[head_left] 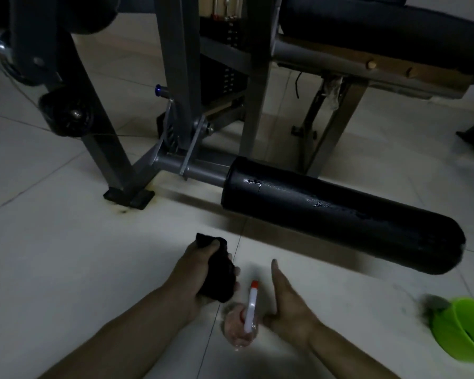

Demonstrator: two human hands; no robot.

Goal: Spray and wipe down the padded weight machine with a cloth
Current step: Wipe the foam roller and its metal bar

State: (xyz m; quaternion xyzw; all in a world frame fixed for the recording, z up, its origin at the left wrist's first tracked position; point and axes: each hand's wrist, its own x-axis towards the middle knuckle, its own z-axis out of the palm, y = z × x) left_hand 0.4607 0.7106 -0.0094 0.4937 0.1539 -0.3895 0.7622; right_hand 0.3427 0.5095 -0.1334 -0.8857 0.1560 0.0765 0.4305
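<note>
The padded roller, a long black cylinder, sticks out low over the floor on a grey metal bar from the machine's frame. Its skin shows a small tear near the bar end and rough, shiny patches along the top. Behind it rise the grey uprights of the frame, with the weight stack between them, a black seat pad above at the right and a black wheel at the left. Nothing lies between the roller and the hands, only bare pale tile. The cloth, dark and bunched, is in the left grip, whose fingers are curled tightly round it, near the roller's front side but clear of it. Just right of the cloth a spray bottle with a clear body, white head and red tip stands on the floor, nozzle pointing towards the roller. The right grip is released, fingers straight and together, palm turned towards the bottle and just beside it; whether it touches the bottle cannot be told. Well off to the right, at the picture's edge, sits a bright green basin with something grey and blurred at its rim.
</note>
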